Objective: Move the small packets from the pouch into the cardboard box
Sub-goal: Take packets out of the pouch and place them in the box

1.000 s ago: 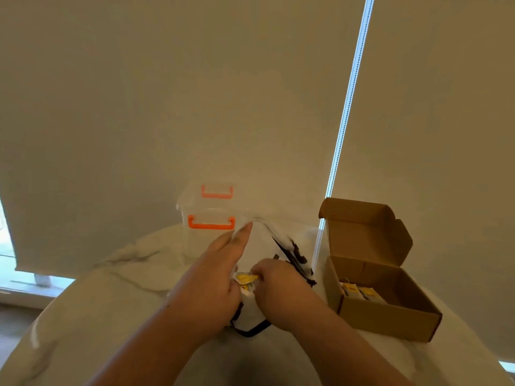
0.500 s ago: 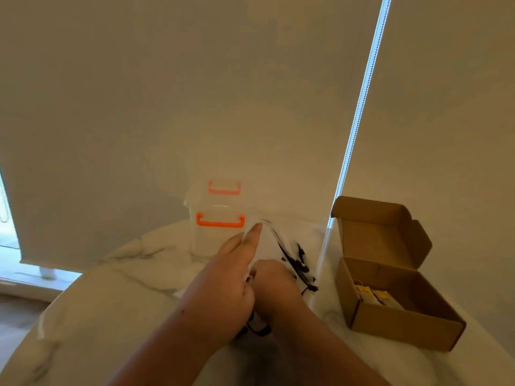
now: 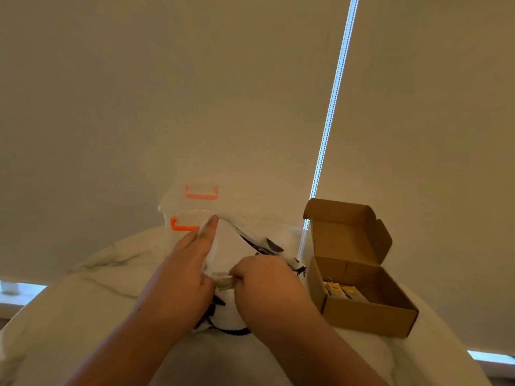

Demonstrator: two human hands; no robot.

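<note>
right hand (image 3: 267,285): fingers curled in, pinching something pale and flat at the pouch's mouth. Only an edge shows, but I'd bet it's a small packet (image 3: 223,282).
left hand (image 3: 181,277): holds the pouch (image 3: 231,246) by its rim, with the index finger stretched straight up along the fabric to prop the mouth open. Can't see the thumb.
pouch: white with black markings, sitting on the marble bench (image 3: 83,288) just left of the cardboard box (image 3: 365,316).
cardboard box: lid flipped back and top wide open. A couple of yellow-labelled packets (image 3: 341,291) already lie inside, against its left wall.
clear tub (image 3: 192,215): orange latches, left of the box and further back, right behind the pouch.
step: looks like mid-fetch, with one more packet getting pulled out. Can't tell how many are left in the pouch.
next move: lift the packet clear of the rim, swing it right over the box's near-left wall, and drop it beside the others. The left hand should keep the pouch pinned so it doesn't drag along.
</note>
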